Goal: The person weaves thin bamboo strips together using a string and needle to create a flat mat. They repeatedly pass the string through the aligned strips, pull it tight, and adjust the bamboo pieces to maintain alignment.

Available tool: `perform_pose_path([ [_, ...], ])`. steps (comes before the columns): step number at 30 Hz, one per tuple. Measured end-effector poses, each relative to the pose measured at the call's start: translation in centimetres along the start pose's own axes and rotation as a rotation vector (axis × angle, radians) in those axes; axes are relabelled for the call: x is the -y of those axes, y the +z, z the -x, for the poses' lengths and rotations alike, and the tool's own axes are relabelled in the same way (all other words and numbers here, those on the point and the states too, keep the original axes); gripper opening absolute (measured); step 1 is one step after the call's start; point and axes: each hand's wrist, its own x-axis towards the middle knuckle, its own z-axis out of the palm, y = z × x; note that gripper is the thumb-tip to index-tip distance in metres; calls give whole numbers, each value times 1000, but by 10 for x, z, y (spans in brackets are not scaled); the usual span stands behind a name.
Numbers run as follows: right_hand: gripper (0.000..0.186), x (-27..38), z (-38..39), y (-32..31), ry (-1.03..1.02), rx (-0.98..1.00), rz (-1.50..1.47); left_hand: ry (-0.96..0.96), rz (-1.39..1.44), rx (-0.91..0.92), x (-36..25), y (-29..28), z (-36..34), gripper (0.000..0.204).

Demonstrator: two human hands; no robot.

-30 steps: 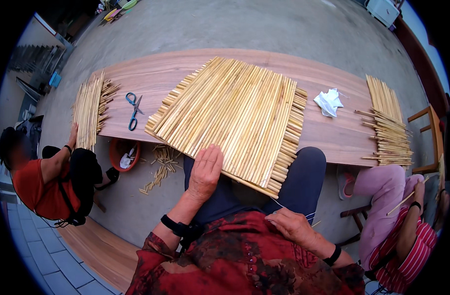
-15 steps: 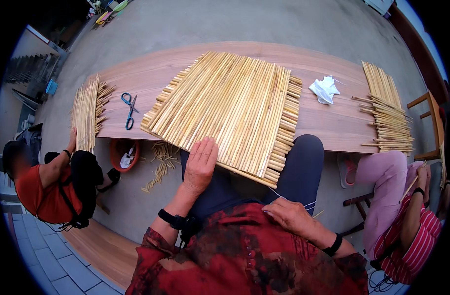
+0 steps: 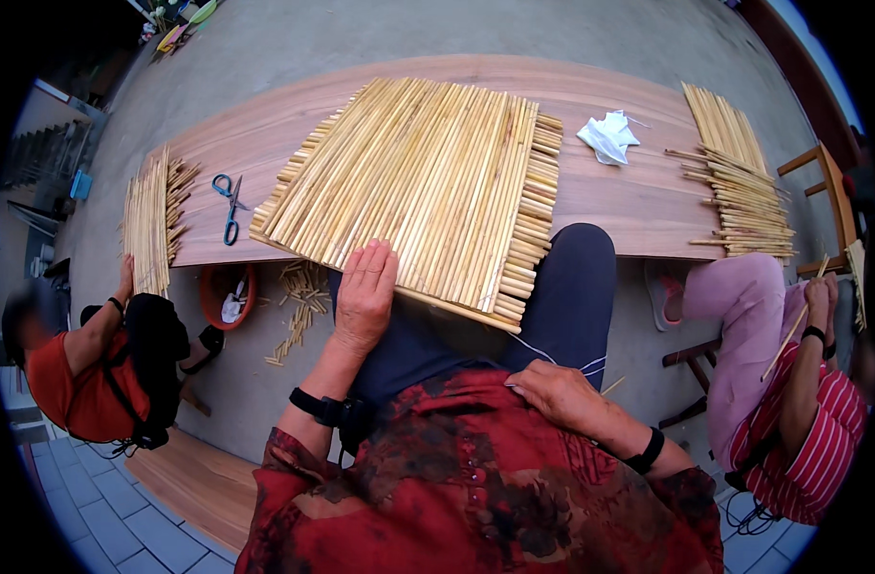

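A mat of pale yellow stalks [image 3: 409, 182], laid side by side in two layers, rests on the table and reaches over its near edge toward my lap. My left hand [image 3: 365, 287] lies with fingers outstretched on the mat's near edge. Over my lap, against the shirt, my right hand [image 3: 557, 394] is closed with curled fingers. White string [image 3: 535, 350] runs from the mat's near right corner toward that hand and across my thigh. Whether the fingers grip the string is hidden.
On the wooden table [image 3: 609, 215] lie blue-handled scissors [image 3: 231, 206], a crumpled white cloth [image 3: 609, 138] and stalk bundles [image 3: 150, 225] [image 3: 743, 191] at both ends. Below stands an orange bucket [image 3: 229, 298] beside cut stalk pieces [image 3: 301, 311]. A co-worker sits at each side.
The whole scene has shifted up and slightly left in view. Both my hands keep their places relative to the mat and lap. The right co-worker's stalk is held a little more upright.
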Motion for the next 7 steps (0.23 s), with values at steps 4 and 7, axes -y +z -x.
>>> perform_pose_path([
  [4,14,0,0,0,45,-19,5,2,16,-2,2,0,0,33],
  [7,16,-3,-2,-1,61,-21,27,12,24,-6,4,2,2,33],
])
